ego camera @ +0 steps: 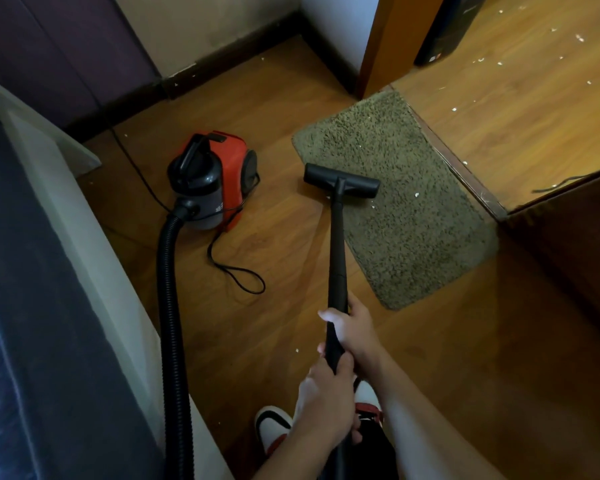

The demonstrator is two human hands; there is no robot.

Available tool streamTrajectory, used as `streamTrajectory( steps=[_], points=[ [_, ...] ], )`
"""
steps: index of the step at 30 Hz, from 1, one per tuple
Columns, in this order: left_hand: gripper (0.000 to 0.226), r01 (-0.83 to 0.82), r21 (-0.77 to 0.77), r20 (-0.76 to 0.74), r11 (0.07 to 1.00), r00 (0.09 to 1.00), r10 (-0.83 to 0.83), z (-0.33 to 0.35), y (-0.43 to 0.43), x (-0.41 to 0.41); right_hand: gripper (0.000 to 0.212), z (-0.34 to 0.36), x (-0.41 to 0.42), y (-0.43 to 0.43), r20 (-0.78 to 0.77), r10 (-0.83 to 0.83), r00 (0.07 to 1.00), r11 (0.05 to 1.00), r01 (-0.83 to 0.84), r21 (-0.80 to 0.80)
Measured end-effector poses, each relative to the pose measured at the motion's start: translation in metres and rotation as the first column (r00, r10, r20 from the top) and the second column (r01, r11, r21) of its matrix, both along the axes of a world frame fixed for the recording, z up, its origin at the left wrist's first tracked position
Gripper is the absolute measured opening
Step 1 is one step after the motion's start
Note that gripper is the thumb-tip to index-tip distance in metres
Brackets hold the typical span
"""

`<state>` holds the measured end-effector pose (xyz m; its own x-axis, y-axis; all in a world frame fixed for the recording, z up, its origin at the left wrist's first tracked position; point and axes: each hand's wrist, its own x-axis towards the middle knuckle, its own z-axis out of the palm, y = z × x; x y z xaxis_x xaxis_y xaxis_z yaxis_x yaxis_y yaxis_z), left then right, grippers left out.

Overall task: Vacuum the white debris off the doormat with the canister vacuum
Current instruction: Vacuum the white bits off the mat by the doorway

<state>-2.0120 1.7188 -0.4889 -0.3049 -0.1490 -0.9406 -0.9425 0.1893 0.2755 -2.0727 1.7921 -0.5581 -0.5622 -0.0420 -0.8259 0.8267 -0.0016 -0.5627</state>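
Observation:
An olive shaggy doormat (406, 216) lies on the wooden floor beside a threshold. A few white debris bits (416, 194) sit on it just right of the black floor nozzle (342, 180), which rests on the mat's left edge. The black wand (336, 251) runs from the nozzle back to me. My right hand (352, 332) grips the wand higher up and my left hand (324, 400) grips it lower, near its end. The red and black canister vacuum (212, 178) stands left of the mat, its ribbed hose (168, 306) curving toward me.
A bed with a dark cover (32, 306) fills the left side. The power cord (236, 275) loops on the floor by the canister. A raised wooden floor (516, 98) past the threshold carries scattered white bits. My shoes (274, 427) are below the hands.

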Motion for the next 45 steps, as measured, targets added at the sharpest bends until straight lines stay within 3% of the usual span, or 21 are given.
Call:
streamTrajectory(
  steps=[8, 15, 20, 26, 36, 45],
  points=[
    [0.039, 0.021, 0.006, 0.023, 1.0, 1.0, -0.021, -0.003, 0.008, -0.021, 0.032, -0.008, -0.021, 0.01, 0.038, -0.029, 0.999, 1.0, 0.029, 0.013],
    [0.014, -0.009, -0.017, 0.018, 1.0, 1.0, 0.01, 0.007, 0.0, -0.004, 0.028, -0.001, 0.0, 0.0, 0.089, 0.003, 0.996, 0.999, 0.001, -0.045],
    [0.036, 0.071, -0.012, 0.053, 0.997, 0.996, -0.07, 0.006, -0.001, 0.01, 0.034, -0.002, 0.017, 0.001, 0.085, -0.039, 0.996, 0.998, 0.043, -0.042],
    [0.035, 0.057, 0.017, 0.079, 0.998, 0.995, -0.058, 0.001, 0.008, 0.02, 0.033, -0.008, 0.031, 0.011, 0.065, -0.1, 0.993, 0.995, 0.101, -0.014],
    [0.042, 0.225, 0.069, 0.072, 0.972, 0.971, -0.229, -0.008, 0.018, 0.019, 0.038, -0.005, 0.042, 0.036, 0.054, -0.257, 0.965, 0.966, 0.256, 0.024],
    [0.037, 0.061, -0.042, 0.055, 0.997, 0.997, -0.059, -0.005, 0.007, 0.02, 0.034, -0.001, 0.025, 0.008, 0.017, -0.073, 0.997, 0.997, 0.073, -0.037]
  ],
)
